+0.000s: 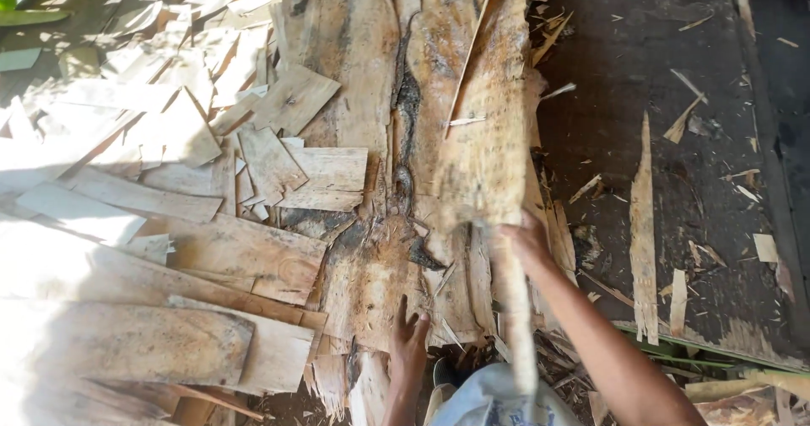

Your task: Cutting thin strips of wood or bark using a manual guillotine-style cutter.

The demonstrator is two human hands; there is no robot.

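— Quick count: how many hands?

— Two, both the person's own. Right hand (525, 239) is clamped on a long veneer strip (489, 139), fingers wrapped round it where it narrows. The strip runs up and away from the hand, its wide end reaching the top edge of the view, and a thin blurred tail hangs down past the wrist.

— Left hand?

— Left hand (409, 342) lies flat on the veneer stack (371, 249), fingers spread apart, palm down, gripping nothing.

— Where's the strip against the stack?

— Over the stack's right-hand side, lifted and tilted. Can't tell if its far end touches the sheets below.

— What else, counted?

— One dark split (407, 114) running down the middle of the top sheet. One tall narrow sliver (644, 240) lying alone on the dark floor (658, 72), well apart from the stack. Near its foot, two short chips (677, 301), and one small pale square scrap (765, 247) further right.

— And left?

— Scrap heap (169, 122) of broken veneer pieces, too many and too overlapped to count. In front of it, one big rounded board (135, 342), plus at least two long planks (228, 249) stacked crosswise.

— Anything near the body?

— One bit of pale blue cloth (489, 401) at the bottom edge, between the two arms.
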